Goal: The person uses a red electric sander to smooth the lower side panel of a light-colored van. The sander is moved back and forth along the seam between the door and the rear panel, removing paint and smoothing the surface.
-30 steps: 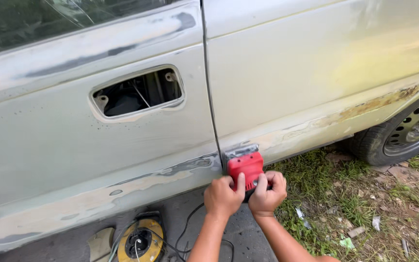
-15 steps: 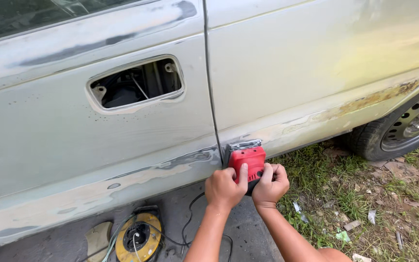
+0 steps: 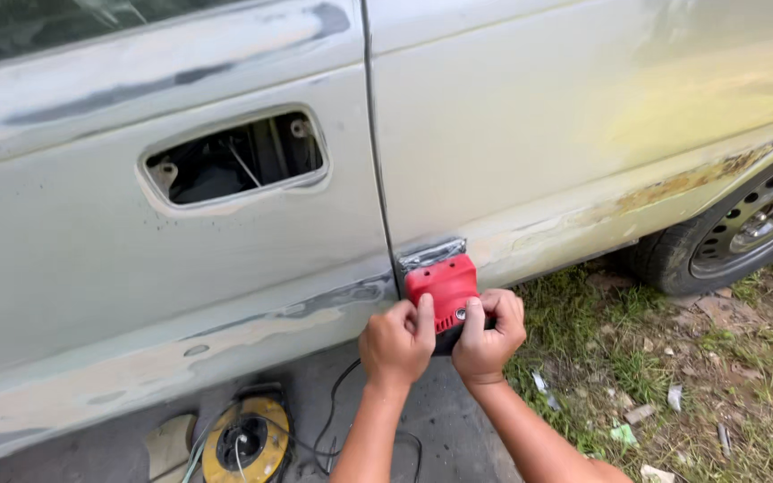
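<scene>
Gripping item 1, a red plastic-bodied power sander [image 3: 441, 283] with a black rear grip: left hand [image 3: 397, 342] wrapped around its left side, index finger laid up along the red casing; right hand [image 3: 488, 333] closed around its right side, thumb near a small round button. Sander's metal-edged pad sits flat against the lower sill of the pale green car body [image 3: 530, 134], just right of the vertical door seam [image 3: 378, 152].

Item 2: empty door-handle recess [image 3: 236, 159], an open oblong hole in the door panel, well above and left of the sander.

Item 3: yellow round cable reel [image 3: 243, 440] on grey pavement, lower left, black cord [image 3: 333, 407] trailing from it.

Item 4: black tyre with steel wheel [image 3: 753, 224], far right, beside littered grass [image 3: 664, 376].
</scene>
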